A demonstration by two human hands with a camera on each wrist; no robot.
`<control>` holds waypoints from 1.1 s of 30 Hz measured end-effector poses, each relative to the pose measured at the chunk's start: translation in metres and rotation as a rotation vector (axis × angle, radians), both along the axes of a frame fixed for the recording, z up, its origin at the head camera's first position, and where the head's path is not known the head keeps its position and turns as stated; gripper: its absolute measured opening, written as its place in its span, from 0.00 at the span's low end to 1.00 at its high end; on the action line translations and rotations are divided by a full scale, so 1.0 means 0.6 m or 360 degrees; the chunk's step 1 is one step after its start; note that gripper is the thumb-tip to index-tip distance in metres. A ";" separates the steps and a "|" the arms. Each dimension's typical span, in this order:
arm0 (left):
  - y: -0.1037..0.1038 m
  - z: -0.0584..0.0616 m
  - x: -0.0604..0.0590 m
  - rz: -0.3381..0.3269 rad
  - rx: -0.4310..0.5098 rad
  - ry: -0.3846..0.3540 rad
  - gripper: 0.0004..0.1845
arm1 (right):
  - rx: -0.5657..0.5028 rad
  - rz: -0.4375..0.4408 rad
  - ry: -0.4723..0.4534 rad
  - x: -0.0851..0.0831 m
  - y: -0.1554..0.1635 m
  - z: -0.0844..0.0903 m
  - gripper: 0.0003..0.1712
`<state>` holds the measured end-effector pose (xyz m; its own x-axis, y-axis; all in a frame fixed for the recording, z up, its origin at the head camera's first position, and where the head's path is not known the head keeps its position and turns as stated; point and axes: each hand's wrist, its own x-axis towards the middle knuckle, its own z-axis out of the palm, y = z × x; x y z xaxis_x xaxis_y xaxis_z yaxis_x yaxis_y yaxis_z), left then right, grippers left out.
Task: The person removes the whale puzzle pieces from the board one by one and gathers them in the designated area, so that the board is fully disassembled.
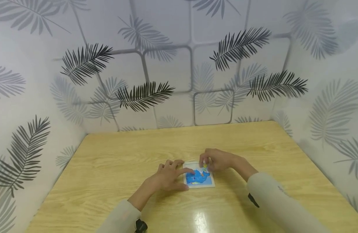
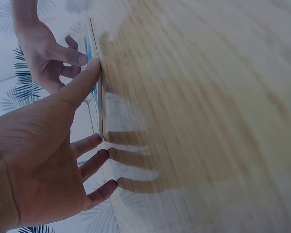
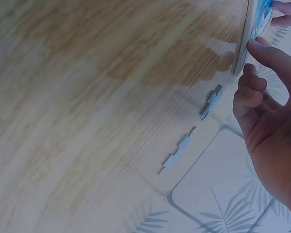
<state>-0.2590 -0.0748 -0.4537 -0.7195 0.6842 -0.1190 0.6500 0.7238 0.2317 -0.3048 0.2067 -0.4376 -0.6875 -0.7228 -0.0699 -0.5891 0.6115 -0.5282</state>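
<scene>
On the wooden table (image 1: 114, 161) lies a small square puzzle board (image 1: 209, 185) with a blue whale picture, near the middle of the front half. The person's left hand (image 1: 167, 176) rests on the board's left edge, fingers spread and nearly straight, index finger lying across the picture. The right hand (image 1: 216, 160) sits at the board's far right corner, fingertips pinched on a small puzzle piece (image 1: 205, 167). Two loose puzzle pieces (image 3: 211, 101) lie on the table just beyond that hand.
</scene>
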 end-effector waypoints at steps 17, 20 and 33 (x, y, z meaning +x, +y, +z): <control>-0.002 -0.004 -0.001 0.0026 -0.0021 -0.0013 0.34 | -0.0012 0.0064 0.0100 0.005 -0.007 -0.002 0.23; -0.002 0.001 -0.002 0.0034 -0.0035 -0.0014 0.34 | -0.0001 0.0047 0.0117 0.003 -0.008 0.000 0.22; 0.002 0.012 0.001 0.0037 -0.0050 -0.0059 0.33 | -0.0002 0.0002 0.0069 0.008 -0.007 0.002 0.21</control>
